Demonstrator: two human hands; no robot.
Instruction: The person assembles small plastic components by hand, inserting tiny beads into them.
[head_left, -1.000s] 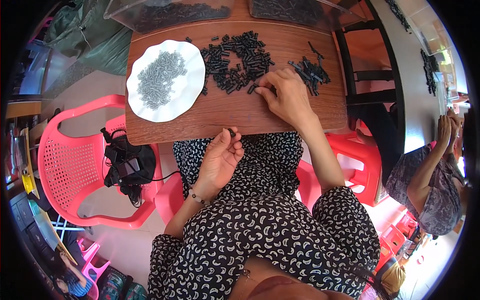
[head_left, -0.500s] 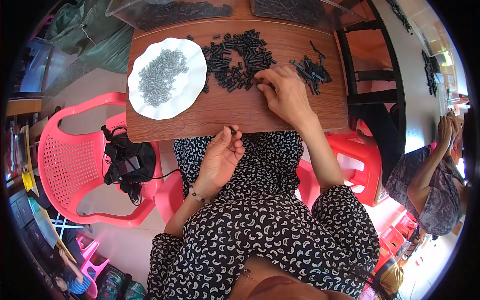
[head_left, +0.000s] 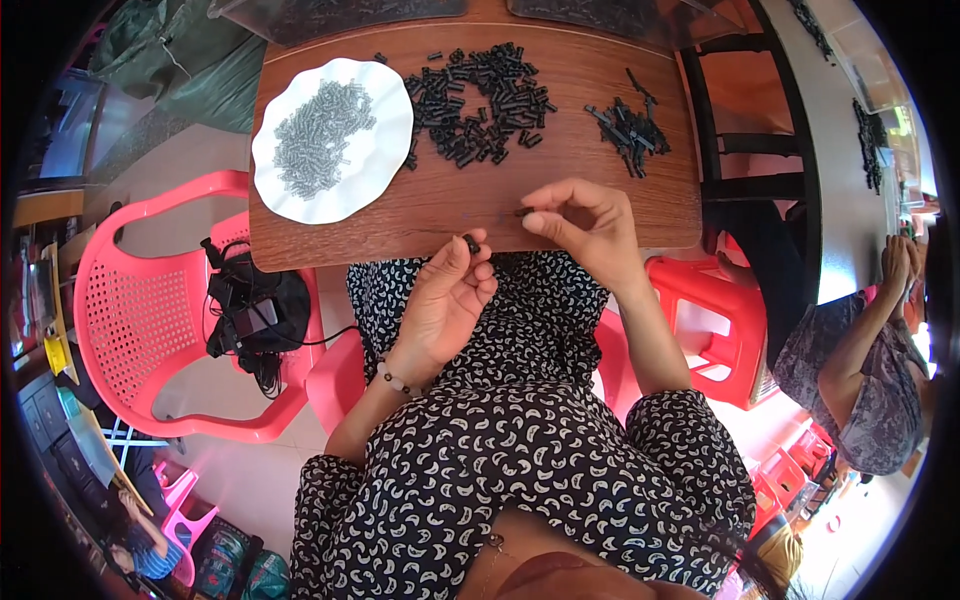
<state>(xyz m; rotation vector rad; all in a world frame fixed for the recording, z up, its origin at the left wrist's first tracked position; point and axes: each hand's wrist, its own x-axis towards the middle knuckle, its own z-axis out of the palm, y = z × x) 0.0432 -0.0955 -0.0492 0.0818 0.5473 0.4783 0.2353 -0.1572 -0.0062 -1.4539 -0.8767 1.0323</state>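
A: What changed?
B: L hand [head_left: 437,310] half-curled, pinching black piece [head_left: 471,243], as b4. R hand [head_left: 592,225] left black pile [head_left: 505,92], now near L, pinching dark bit [head_left: 524,211]. I judge both hands supplied.
A: Containers?
B: White plate [head_left: 391,120]: clear tubes [head_left: 318,140]. Far edge, two clear bins [head_left: 275,32]: dark parts.

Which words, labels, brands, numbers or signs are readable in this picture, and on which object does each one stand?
None can be read.
Green packages, lower left: any printing is too small and blurred to read.
White plate, wooden table, small black pieces: no lettering that I can make out.
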